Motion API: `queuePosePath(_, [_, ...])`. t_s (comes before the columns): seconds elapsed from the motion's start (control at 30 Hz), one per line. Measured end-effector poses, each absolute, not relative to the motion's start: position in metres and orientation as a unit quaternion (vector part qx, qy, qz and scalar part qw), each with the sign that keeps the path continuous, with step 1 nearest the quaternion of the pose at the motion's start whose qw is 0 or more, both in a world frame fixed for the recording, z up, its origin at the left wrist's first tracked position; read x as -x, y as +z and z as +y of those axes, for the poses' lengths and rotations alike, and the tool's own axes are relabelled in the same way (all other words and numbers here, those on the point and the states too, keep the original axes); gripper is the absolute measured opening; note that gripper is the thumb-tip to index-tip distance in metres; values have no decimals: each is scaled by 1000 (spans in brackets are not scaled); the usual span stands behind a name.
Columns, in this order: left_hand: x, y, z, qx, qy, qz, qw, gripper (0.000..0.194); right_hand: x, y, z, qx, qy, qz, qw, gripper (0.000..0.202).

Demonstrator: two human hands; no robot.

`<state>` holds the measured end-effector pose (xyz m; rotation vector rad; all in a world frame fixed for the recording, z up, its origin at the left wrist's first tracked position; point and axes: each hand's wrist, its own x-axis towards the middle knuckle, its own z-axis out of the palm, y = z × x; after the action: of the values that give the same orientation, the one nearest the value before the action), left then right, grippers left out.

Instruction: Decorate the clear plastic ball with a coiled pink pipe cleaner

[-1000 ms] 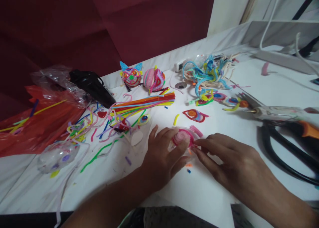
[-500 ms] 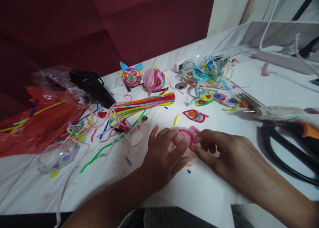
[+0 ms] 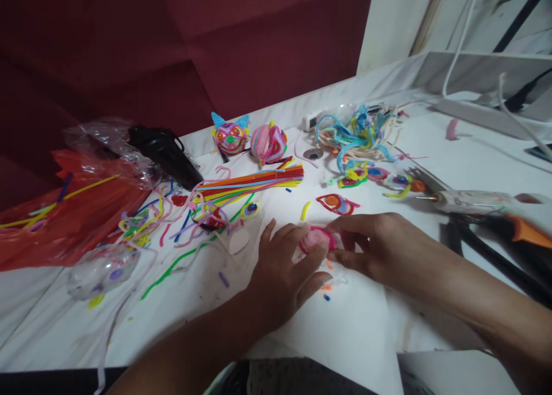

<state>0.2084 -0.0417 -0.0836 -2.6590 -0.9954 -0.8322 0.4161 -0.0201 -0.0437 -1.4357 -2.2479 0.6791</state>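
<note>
A small round piece wound with pink pipe cleaner lies on the white table in front of me. My left hand rests flat beside it, fingers pressing its left and near side. My right hand comes in from the right, its fingers curled around the piece's right edge. Part of the piece is hidden under my fingers.
A bundle of straight coloured pipe cleaners, loose scraps, two finished wrapped balls, a pile of blue and cream pipe cleaners and flat spirals lie beyond. A glue gun, black cable, red plastic sheet and black bag flank the work.
My right hand has slid left and forward, closing its fingers around the pink wound piece. The left hand has hardly moved. The view shifted slightly.
</note>
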Motion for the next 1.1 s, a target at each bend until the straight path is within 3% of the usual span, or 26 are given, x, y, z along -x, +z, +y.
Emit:
queuePosePath(0.2, [-209,-84,-41,895,-284,-331,98,30,-409,-26,-16,540,185,-818,68,9])
queuePosePath(0.43, [-204,-79,-39,877,-316,-361,16,43,-408,-25,-12,539,170,-824,47,10])
queuePosePath(0.77, [-199,-80,-33,890,-330,-308,60,33,-404,-14,-10,530,173,-830,7,8])
queuePosePath(1.1, [-200,-77,-31,902,-320,-273,99,37,-402,-11,-2,507,152,-849,-4,8])
